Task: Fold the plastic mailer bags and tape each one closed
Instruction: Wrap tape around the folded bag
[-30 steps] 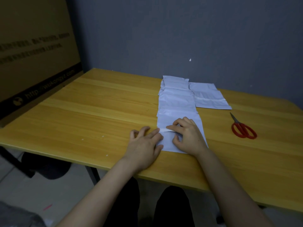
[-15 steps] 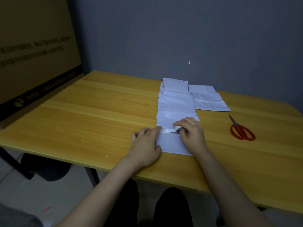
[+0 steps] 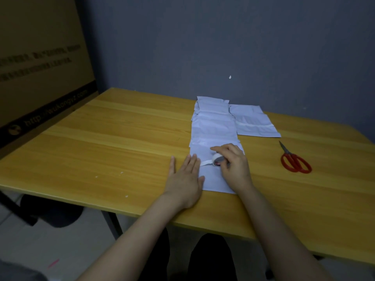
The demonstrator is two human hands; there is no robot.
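Your flat left hand [image 3: 185, 176] pins the mailer bag [image 3: 213, 180], your right hand [image 3: 234, 167] grips the tape roll [image 3: 217, 159]; pulling askew may crease the tape strip [image 3: 206, 162].

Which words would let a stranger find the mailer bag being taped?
On the yellow table, white mailer bags lie in a column. It is the nearest bag: only this one has the left hand at its edge and the right hand holding a tape roll on it.
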